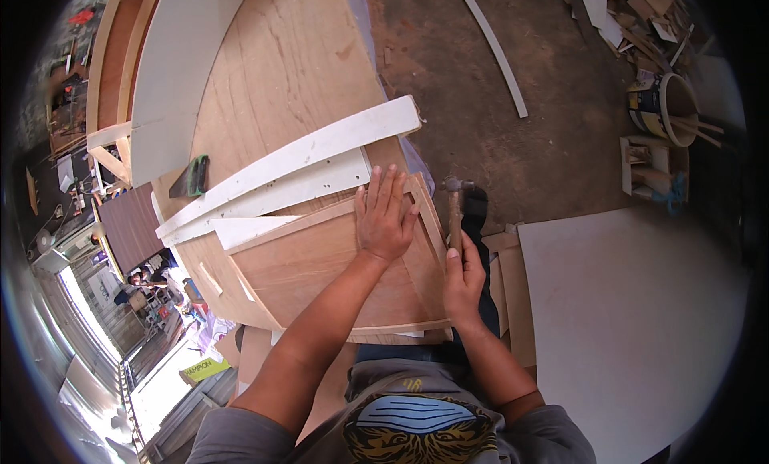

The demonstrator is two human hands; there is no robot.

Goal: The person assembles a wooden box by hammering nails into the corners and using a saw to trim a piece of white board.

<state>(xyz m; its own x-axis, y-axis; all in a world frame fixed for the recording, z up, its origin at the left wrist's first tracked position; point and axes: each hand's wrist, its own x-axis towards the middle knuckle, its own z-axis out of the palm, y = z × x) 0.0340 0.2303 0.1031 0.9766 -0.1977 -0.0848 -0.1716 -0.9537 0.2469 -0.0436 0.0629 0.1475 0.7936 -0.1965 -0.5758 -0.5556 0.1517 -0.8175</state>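
A shallow wooden panel with thin strips framing its edges (308, 276) lies on the workbench in front of me. My left hand (386, 215) rests flat across its far strip near the far right corner, fingers outstretched. Just off the panel's right side, my right hand (465, 280) is wrapped around the wooden handle of a hammer (456, 215), whose metal head points away from me. Beyond the panel lie a long white board (312, 143) and a white strip with small holes (324, 174). No nail can be made out under my fingers.
A green-and-black handled tool (192, 177) lies on the plywood bench top (280, 51). At right are a large pale sheet (633, 320), a bucket holding sticks (669, 107), a small wooden box (653, 166) and scrap wood (641, 19). A thin strip (497, 51) lies on the floor.
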